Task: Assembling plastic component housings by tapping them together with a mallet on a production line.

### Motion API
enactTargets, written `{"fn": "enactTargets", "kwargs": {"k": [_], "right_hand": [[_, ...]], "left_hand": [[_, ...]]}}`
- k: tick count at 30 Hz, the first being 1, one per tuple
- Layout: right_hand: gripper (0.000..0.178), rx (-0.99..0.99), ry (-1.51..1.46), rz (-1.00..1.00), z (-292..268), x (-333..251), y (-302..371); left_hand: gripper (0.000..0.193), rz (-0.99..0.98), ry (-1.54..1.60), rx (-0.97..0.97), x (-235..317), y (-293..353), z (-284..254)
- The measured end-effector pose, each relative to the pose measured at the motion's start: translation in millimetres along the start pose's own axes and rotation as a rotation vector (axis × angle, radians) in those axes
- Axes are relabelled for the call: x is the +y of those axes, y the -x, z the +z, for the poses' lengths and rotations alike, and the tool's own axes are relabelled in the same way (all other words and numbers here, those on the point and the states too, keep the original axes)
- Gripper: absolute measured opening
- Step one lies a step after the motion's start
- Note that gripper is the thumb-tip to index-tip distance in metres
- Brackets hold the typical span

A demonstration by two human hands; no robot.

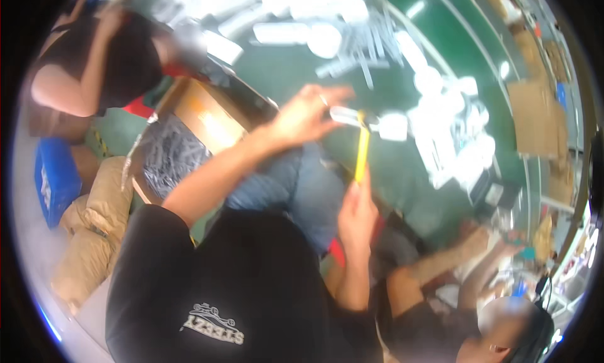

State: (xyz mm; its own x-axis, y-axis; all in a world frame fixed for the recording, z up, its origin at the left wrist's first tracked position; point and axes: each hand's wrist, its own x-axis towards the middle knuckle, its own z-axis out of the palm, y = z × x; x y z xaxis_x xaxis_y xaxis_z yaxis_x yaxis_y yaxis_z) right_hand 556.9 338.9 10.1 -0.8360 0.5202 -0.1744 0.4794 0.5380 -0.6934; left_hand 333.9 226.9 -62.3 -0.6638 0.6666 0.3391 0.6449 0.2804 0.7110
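Note:
Over the green table, my left hand (308, 116) holds the near end of a small, pale, elongated piece (345, 115) at its thumb and lower fingers, while an upper finger stretches out. A ring shows on this hand. My right hand (357, 209) is wrapped round the lower end of a slim yellow tool (362, 150), which points away from me. The tool's far end meets the pale piece. Blur hides what kind of tool it is. A white block-shaped part (393, 127) lies just right of that end.
White parts (440, 130) lie heaped on the green table (277, 57), with thin grey strips (371, 45) farther back. At left stands a cardboard box (211, 114) holding strips in clear plastic. Co-workers sit left (107, 67) and right (434, 312). A blue bin (56, 180) is far left.

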Motion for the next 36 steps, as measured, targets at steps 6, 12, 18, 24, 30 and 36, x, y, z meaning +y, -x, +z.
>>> {"fn": "enactTargets", "kwargs": {"k": [6, 12, 18, 24, 30, 36], "right_hand": [[0.051, 0.25, -0.581, 0.045, -16, 58, -19], [0.051, 0.234, -0.685, 0.117, -18, 69, -57], [0.05, 0.273, -0.802, 0.077, -13, 88, -52], [0.058, 0.323, -0.949, 0.047, -3, 89, -49], [0.037, 0.64, -1.139, 0.031, -13, 84, -45], [0.029, 0.745, -1.008, 0.191, -35, 83, 6]], "left_hand": [[0.031, 0.166, 0.107, 0.22, 19, 27, -60], [0.034, -0.387, -0.184, 0.675, -34, 12, -195], [0.043, -0.471, -0.361, 0.899, -164, -127, -278], [0.045, -0.318, -0.512, 0.759, -227, -171, -300], [0.035, 0.317, -0.085, 0.03, 0, -153, -62], [0.045, 0.679, -0.079, -0.162, 90, -143, 87]]}}
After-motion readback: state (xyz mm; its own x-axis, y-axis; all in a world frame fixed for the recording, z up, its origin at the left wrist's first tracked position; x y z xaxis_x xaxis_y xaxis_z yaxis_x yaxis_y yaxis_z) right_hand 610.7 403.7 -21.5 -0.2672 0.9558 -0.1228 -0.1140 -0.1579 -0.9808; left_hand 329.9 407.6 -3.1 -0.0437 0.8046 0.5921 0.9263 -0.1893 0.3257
